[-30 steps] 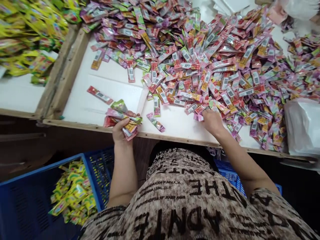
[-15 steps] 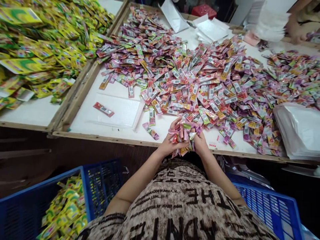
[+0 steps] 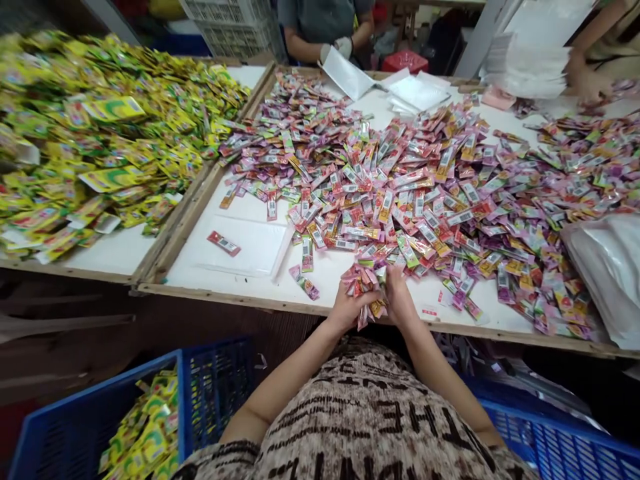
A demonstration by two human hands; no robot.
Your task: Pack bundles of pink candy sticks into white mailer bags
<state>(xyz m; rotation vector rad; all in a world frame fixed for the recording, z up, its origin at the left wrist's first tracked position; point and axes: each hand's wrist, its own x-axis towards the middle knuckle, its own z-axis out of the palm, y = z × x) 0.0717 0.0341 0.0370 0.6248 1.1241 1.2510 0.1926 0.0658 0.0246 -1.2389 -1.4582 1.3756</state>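
Wood-edged white worktop (image 3: pixel 270 288) here, sprawling heap of sachets (image 3: pixel 400 190) across it! Just on the heap's near side, the left hand (image 3: pixel 345 303) clutches a bunch of sachets (image 3: pixel 361 280); the right hand (image 3: pixel 399 293) touches the bunch, its grip hidden.

Left hand (image 3: pixel 349 305): I have it curled in a grip, thumb (image 3: pixel 369 298) pointing across.
Right hand (image 3: pixel 399 295): just beside my left, fingers (image 3: pixel 394 275) bent, tips hard to see.
Left forearm (image 3: pixel 290 371): slants back and outward from its hand.
Right forearm (image 3: pixel 440 373): the same, mirrored.
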